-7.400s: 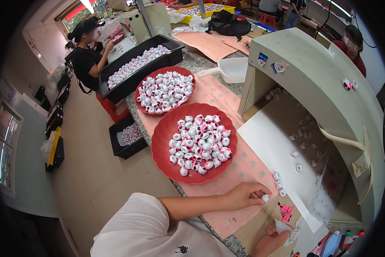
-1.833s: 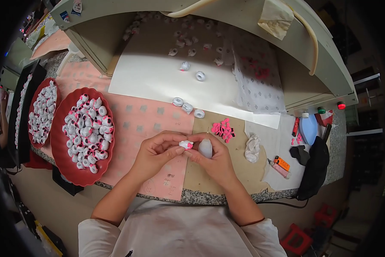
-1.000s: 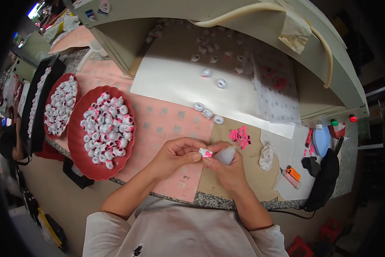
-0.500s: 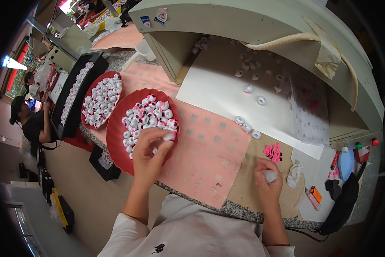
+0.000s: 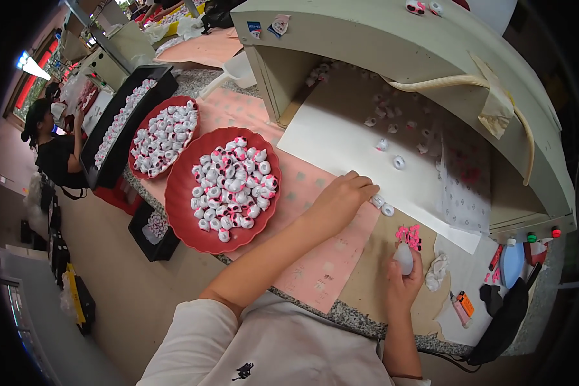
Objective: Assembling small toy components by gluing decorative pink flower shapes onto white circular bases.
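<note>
Left hand [image 5: 342,201] at white beads [image 5: 378,201], probably picking; grip hidden. Right hand [image 5: 402,284], apart, clamps translucent bottle [image 5: 403,257]. Next needs clean pinch.

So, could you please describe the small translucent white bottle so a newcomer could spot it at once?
From the big pale-grey arched booth, look down to the brown paper sheet before it. There the right hand holds the rounded bottle, just below the small bright pink pieces. Unlike the crumpled white tissue to its right, it is smooth and held.
</note>
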`<state>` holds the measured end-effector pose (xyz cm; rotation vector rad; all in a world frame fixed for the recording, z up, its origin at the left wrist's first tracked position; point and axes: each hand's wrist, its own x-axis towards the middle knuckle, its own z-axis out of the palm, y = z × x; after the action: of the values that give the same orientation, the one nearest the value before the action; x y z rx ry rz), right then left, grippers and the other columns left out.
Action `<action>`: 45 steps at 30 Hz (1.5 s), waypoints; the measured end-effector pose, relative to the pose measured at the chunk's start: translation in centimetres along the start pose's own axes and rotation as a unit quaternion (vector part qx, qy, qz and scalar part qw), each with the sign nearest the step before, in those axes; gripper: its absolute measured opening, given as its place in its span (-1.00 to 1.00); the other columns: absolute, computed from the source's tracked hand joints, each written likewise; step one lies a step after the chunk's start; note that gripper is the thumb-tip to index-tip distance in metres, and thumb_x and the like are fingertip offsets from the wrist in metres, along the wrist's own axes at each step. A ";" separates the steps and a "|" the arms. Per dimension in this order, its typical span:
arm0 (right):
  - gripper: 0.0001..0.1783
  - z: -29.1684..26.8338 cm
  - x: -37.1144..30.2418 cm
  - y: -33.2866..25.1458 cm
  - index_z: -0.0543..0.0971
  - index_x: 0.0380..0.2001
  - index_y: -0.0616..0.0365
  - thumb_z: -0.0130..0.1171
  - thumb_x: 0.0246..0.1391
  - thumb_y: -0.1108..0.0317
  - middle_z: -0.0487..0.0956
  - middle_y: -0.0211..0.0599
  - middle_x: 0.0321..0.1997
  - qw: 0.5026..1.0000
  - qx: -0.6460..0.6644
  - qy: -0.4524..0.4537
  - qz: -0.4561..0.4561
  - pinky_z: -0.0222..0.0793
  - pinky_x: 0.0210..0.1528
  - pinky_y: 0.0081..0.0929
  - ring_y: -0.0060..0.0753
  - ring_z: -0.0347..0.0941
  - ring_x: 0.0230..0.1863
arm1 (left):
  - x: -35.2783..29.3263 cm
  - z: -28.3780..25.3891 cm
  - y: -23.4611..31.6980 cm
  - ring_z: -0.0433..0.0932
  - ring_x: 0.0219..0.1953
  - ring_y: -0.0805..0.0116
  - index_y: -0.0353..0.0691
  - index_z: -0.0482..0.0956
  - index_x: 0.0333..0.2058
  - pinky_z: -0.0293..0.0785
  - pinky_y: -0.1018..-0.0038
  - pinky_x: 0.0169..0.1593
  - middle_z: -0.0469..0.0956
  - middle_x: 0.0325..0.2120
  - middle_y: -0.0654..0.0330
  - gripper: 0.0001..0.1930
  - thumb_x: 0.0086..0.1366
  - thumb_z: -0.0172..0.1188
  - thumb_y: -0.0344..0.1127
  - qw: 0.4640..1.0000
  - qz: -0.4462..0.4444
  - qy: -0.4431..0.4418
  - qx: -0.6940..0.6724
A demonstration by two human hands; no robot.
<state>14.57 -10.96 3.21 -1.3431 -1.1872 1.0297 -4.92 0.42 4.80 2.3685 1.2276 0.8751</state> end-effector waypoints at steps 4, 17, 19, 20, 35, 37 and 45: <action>-0.79 -0.3 0.2 0.0 0.32 -0.17 0.18 -0.05 0.17 0.33 0.40 -0.45 -0.43 0.996 0.081 0.031 0.011 0.18 -0.49 -0.74 -0.69 0.26 -0.49 | -0.5 -1.5 2.7 0.49 -0.19 0.38 -0.29 0.49 -0.09 0.47 0.48 -0.19 0.52 -0.21 0.15 -0.69 0.15 0.15 -0.50 0.957 -0.186 0.005 -0.223; -0.75 -1.9 4.9 4.1 0.32 -0.27 0.20 0.01 0.13 0.24 0.36 -0.31 -0.33 0.986 0.009 0.044 -0.159 0.18 -0.31 -0.64 -0.57 0.23 -0.37 | -2.5 3.9 0.9 0.51 -0.11 0.37 -0.36 0.43 -0.05 0.54 0.49 -0.09 0.43 -0.11 0.15 -0.68 0.19 0.09 -0.61 0.843 -0.223 0.010 -0.489; -0.79 -2.4 5.3 4.3 0.32 -0.26 0.23 0.01 0.10 0.33 0.36 -0.26 -0.33 0.982 -0.012 0.032 -0.184 0.19 -0.25 -0.55 -0.51 0.21 -0.32 | -1.9 5.1 0.7 0.48 -0.07 0.36 -0.38 0.45 -0.08 0.53 0.50 -0.05 0.35 -0.06 0.15 -0.69 0.16 0.10 -0.65 0.853 -0.213 -0.003 -0.477; -0.79 -2.6 5.5 4.3 0.32 -0.26 0.23 0.01 0.10 0.33 0.36 -0.26 -0.33 0.982 -0.018 0.037 -0.183 0.19 -0.25 -0.55 -0.51 0.21 -0.32 | -1.7 5.6 0.8 0.49 -0.10 0.40 -0.33 0.47 -0.07 0.52 0.52 -0.06 0.37 -0.08 0.17 -0.67 0.15 0.13 -0.62 0.853 -0.213 0.015 -0.476; -0.81 -3.4 6.6 4.6 0.39 -0.30 0.30 0.06 0.05 0.40 0.41 -0.24 -0.40 0.976 -0.065 0.011 -0.208 0.22 -0.29 -0.51 -0.42 0.26 -0.36 | -1.0 7.2 0.6 0.51 -0.10 0.38 -0.30 0.48 -0.09 0.53 0.51 -0.05 0.39 -0.08 0.16 -0.69 0.15 0.14 -0.61 0.853 -0.220 0.027 -0.473; -0.81 -3.5 6.5 4.7 0.40 -0.31 0.30 0.07 0.04 0.40 0.41 -0.24 -0.39 0.974 -0.062 0.005 -0.216 0.21 -0.32 -0.52 -0.43 0.26 -0.37 | -1.0 7.2 0.8 0.50 -0.10 0.38 -0.29 0.49 -0.09 0.53 0.52 -0.05 0.39 -0.08 0.15 -0.69 0.15 0.14 -0.61 0.855 -0.215 0.024 -0.471; -0.81 -4.0 6.8 4.9 0.40 -0.32 0.29 0.09 0.01 0.43 0.38 -0.28 -0.44 0.974 -0.050 -0.016 -0.219 0.17 -0.39 -0.55 -0.47 0.23 -0.43 | -0.7 7.5 1.1 0.49 -0.09 0.41 -0.29 0.50 -0.10 0.53 0.53 -0.05 0.39 -0.09 0.17 -0.68 0.14 0.15 -0.62 0.859 -0.232 0.025 -0.456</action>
<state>20.07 -4.83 -1.04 -1.0731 -1.4940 0.6832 0.35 -0.90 -0.52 1.2402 0.9965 1.0336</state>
